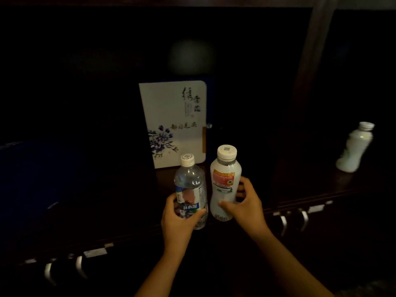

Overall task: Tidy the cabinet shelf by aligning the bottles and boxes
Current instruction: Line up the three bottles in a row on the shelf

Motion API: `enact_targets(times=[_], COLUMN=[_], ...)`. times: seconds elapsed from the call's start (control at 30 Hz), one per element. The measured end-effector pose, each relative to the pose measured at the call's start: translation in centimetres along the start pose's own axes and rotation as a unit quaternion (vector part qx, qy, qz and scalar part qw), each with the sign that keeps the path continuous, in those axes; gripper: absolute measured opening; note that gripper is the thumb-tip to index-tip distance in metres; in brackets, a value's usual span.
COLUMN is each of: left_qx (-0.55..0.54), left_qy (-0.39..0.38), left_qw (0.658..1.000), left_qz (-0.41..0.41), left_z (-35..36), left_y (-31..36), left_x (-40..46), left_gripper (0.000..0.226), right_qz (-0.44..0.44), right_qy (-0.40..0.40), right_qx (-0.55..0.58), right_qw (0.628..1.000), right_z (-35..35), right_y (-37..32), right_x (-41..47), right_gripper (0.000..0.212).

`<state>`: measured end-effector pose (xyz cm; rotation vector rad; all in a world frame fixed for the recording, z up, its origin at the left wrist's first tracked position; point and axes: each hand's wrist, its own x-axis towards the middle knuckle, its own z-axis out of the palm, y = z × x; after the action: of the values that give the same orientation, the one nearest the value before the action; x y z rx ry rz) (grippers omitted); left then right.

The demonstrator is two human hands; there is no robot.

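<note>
Left hand (pixel 179 213) wraps the lower body of the clear water bottle (pixel 190 189), fingers closed round its label. Right hand (pixel 244 202) cups the white bottle (pixel 225 183) from its right side, thumb across the front, fingers behind. Both bottles stand upright, side by side and nearly touching, close to the front edge of the shelf (pixel 132 202), caps on.

Progress, as a judgement: mid-way at best. The pair in hand looks about lined up with each other and sits just in front of the white box (pixel 173 123), which stands upright against the dark back of the cabinet, blue flower print and calligraphy facing out. A blue edge shows behind the box; cannot tell if it is a second box or a lining. Left to do: a third bottle (pixel 354 146), pale, stands well apart on the right, past the upright divider (pixel 308 82), and it reads tilted, though the wide lens may cause that. A large blue shape (pixel 32 168) at the left end of the shelf is too dark to identify.

Surface: dark polished wood, faint glare near the box foot. Metal drawer handles (pixel 64 269) run below the front edge. Room very dim; cabinet interior nearly black.
</note>
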<state>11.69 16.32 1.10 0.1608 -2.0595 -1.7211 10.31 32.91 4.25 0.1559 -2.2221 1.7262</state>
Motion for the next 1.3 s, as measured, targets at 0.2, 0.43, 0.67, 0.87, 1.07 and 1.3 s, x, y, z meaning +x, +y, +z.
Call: enact_targets(times=[0.2, 0.43, 0.67, 0.87, 1.07, 1.3], left_qx=[-0.012, -0.039, -0.037, -0.016, -0.002, 0.039], left_qy=[-0.056, -0.045, -0.011, 0.032, 0.063, 0.107], left_qw=[0.998, 0.998, 0.999, 0.999, 0.998, 0.993], left_qz=[0.028, 0.027, 0.015, 0.02, 0.0, -0.033], left_z=[5.8, 18.2, 32.9, 39.3, 45.9, 54.1], left_y=[3.3, 6.6, 10.0, 10.0, 7.3, 4.8], left_x=[-5.4, -10.8, -13.6, -11.4, -6.5, -2.7], left_gripper=[0.066, 0.07, 0.071, 0.072, 0.075, 0.077], right_qz=[0.001, 0.004, 0.013, 0.004, 0.004, 0.029], right_qy=[0.032, 0.053, 0.046, 0.059, 0.076, 0.06], right_qx=[-0.005, -0.025, -0.034, -0.037, -0.025, -0.004], right_qw=[0.999, 0.998, 0.998, 0.998, 0.997, 0.998], right_z=[-9.3, -23.3, -37.1, -41.0, -41.6, -42.2], right_y=[0.2, 4.5, 9.1, 11.9, 16.3, 21.4], right_x=[-2.8, -2.0, 3.8, 10.0, 15.8, 22.3], right_gripper=[0.067, 0.069, 0.068, 0.067, 0.066, 0.066])
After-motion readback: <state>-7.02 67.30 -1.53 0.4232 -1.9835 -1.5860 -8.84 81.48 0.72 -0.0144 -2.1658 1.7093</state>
